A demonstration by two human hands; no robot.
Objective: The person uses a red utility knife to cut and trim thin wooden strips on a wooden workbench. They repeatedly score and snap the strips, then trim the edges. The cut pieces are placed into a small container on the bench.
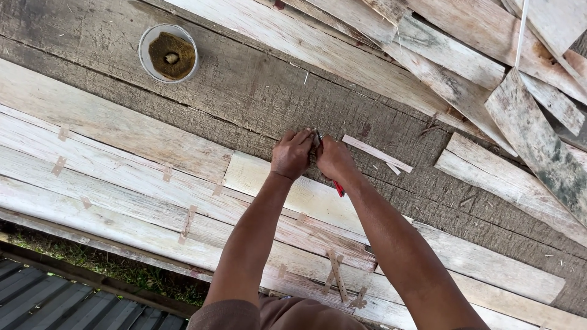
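While both hands meet near the middle of the view, a white cup [168, 52] of brown stuff sits far off at ten o'clock on the grey wooden table [244, 91]. Pale joined boards [122, 177] run across from nine o'clock, pinned together with little wood tabs.

The left hand [291, 154] has its fingers curled down and pressed on the end of a pale board [251, 174]; its grip looks closed on something small, but I cannot tell what. Touching it, the right hand [333, 160] is wrapped tight around a tool with a red handle [338, 189], and a bit of grey metal pokes out between the two hands at twelve o'clock.

Just beside them, at three o'clock, lies a thin wood strip [377, 153]. It looks light and stiff, and may snap, so hold it near the middle. More rough planks [465, 67] are piled at one o'clock.
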